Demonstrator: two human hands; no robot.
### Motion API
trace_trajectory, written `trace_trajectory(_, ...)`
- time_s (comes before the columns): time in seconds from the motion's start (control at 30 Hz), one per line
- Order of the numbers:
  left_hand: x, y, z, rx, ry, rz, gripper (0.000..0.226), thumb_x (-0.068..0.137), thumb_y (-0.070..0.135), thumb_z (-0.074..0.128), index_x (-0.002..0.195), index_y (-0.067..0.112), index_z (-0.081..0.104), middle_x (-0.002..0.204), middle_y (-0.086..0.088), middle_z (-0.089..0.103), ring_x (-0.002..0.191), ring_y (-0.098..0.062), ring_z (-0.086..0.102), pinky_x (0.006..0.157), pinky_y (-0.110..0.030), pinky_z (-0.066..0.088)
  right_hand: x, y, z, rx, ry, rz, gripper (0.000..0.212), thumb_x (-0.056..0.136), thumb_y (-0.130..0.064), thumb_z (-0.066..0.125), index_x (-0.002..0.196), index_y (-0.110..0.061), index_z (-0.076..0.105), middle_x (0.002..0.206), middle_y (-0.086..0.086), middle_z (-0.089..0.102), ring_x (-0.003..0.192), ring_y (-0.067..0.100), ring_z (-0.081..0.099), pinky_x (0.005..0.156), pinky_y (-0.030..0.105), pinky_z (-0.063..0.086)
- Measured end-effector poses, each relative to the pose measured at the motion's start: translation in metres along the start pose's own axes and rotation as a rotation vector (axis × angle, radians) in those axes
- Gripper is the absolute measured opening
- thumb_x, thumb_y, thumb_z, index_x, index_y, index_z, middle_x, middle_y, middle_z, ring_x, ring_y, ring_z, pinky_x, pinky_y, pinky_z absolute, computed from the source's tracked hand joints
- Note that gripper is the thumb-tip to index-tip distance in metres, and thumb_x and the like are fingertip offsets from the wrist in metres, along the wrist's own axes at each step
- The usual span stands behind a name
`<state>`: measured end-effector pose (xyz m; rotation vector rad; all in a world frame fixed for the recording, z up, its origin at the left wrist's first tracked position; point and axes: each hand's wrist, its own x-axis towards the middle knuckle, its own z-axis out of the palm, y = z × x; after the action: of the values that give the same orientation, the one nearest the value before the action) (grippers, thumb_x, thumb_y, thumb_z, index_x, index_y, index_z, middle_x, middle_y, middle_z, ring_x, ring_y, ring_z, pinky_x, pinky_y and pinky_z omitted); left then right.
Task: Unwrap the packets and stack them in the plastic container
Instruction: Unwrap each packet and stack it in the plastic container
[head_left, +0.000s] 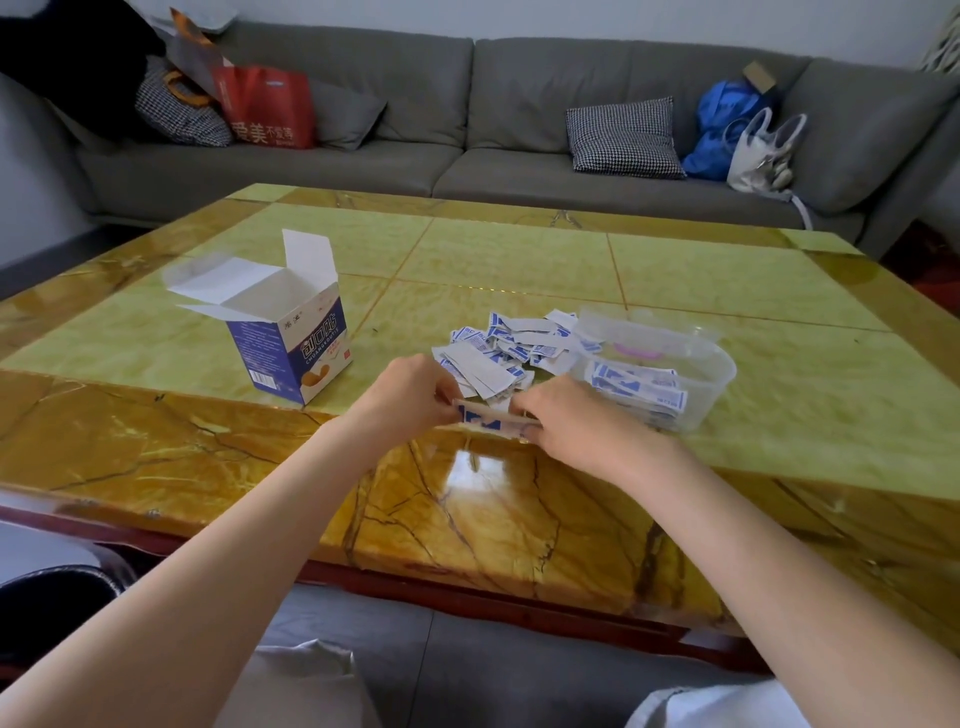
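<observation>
While pinched at both ends, packet (485, 419) held level just above table (509, 270), near its front edge. Left hand (410, 389) gripping the packet's left end, fingers curled over it; right hand (566, 415) gripping the right end the same way, knuckles up. Blue-and-white print visible on the packet's lower face, a tan strip along its top edge; cannot tell how far the wrapper is peeled.

Just behind the hands, a loose pile of wrappers (511, 348), white and blue, scattered flat on the green tiles. Touching the pile's right side, clear container (675, 364), lidless, with a stack of blue-printed strips (636, 387) lying inside against its near wall.

Left of the hands, well apart from the pile, open box (293, 332) standing upright, flaps raised, blue front with white lettering.

Behind the table, grey sofa (467, 104) bearing two checked cushions, a red bag (267, 106) at left, and a blue bag (727, 124) with a white bag (761, 150) at right.
</observation>
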<state>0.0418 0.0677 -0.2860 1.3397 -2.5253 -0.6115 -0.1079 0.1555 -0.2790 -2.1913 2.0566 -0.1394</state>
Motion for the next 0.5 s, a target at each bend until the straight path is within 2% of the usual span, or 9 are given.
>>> trace_trajectory(0.07,0.004,0.004,-0.008,-0.099,0.062,-0.019,0.014,0.082,0.014,0.067,0.093,0.007,0.071,0.079,-0.003,0.064,0.070,-0.016,0.057,0.053,-0.016,0.041,0.002,0.004,-0.013,0.099,0.097,0.026,0.017,0.092,-0.010,0.051,0.103,-0.013,0.063,0.081,0.002,0.059,0.074,0.019,0.058,0.060,0.024,0.043)
trace_trajectory(0.13,0.009,0.011,-0.017,-0.241,0.156,-0.038,0.012,0.082,0.013,0.066,0.092,0.008,0.071,0.081,-0.004,0.065,0.074,-0.019,0.060,0.057,-0.020,0.045,0.003,0.012,-0.028,0.197,0.300,0.058,0.019,0.090,-0.010,0.056,0.107,-0.013,0.064,0.086,0.005,0.063,0.074,0.020,0.060,0.070,0.028,0.047)
trace_trajectory(0.2,0.015,0.025,-0.020,-0.437,0.244,-0.040,0.007,0.082,0.010,0.065,0.087,0.011,0.070,0.079,-0.004,0.066,0.074,-0.017,0.060,0.060,-0.023,0.046,0.000,0.024,-0.041,0.286,0.499,0.094,0.018,0.088,-0.009,0.059,0.105,-0.011,0.065,0.078,0.001,0.060,0.066,0.017,0.061,0.069,0.027,0.049)
trace_trajectory(0.27,0.023,0.045,-0.017,-0.558,0.301,-0.009,0.007,0.083,0.012,0.063,0.085,0.014,0.069,0.074,-0.002,0.066,0.072,-0.014,0.061,0.064,-0.024,0.048,-0.005,0.038,-0.048,0.330,0.605,0.156,0.017,0.087,-0.008,0.060,0.103,-0.011,0.064,0.074,-0.001,0.057,0.061,0.015,0.059,0.066,0.027,0.051)
trace_trajectory(0.37,0.035,0.077,-0.007,-0.491,0.362,0.087,0.010,0.086,0.014,0.059,0.092,0.012,0.067,0.074,0.001,0.065,0.069,-0.011,0.060,0.057,-0.015,0.046,-0.011,0.063,-0.051,0.366,0.638,0.281,0.013,0.086,-0.010,0.063,0.099,-0.011,0.065,0.073,0.001,0.058,0.061,0.016,0.058,0.062,0.025,0.052)
trace_trajectory(0.4,0.041,0.086,-0.003,-0.434,0.373,0.120,0.013,0.087,0.015,0.059,0.097,0.012,0.065,0.079,-0.001,0.067,0.071,-0.012,0.061,0.059,-0.017,0.049,-0.012,0.073,-0.051,0.365,0.629,0.324,0.012,0.085,-0.012,0.064,0.097,-0.013,0.065,0.070,0.000,0.057,0.058,0.013,0.055,0.058,0.018,0.050)
trace_trajectory(0.47,0.049,0.097,0.003,-0.313,0.320,0.163,0.024,0.088,0.019,0.058,0.111,0.013,0.057,0.091,-0.004,0.070,0.081,-0.019,0.064,0.071,-0.030,0.054,-0.013,0.086,-0.053,0.357,0.568,0.398,0.011,0.084,-0.013,0.066,0.094,-0.016,0.067,0.067,-0.002,0.054,0.055,0.003,0.048,0.045,0.003,0.035)
trace_trajectory(0.5,0.055,0.102,0.005,-0.245,0.261,0.184,0.030,0.089,0.022,0.057,0.117,0.013,0.052,0.098,-0.004,0.069,0.086,-0.022,0.064,0.075,-0.034,0.053,-0.014,0.093,-0.054,0.351,0.531,0.432,0.012,0.083,-0.012,0.066,0.094,-0.017,0.067,0.067,-0.003,0.053,0.055,0.001,0.046,0.043,0.004,0.033)
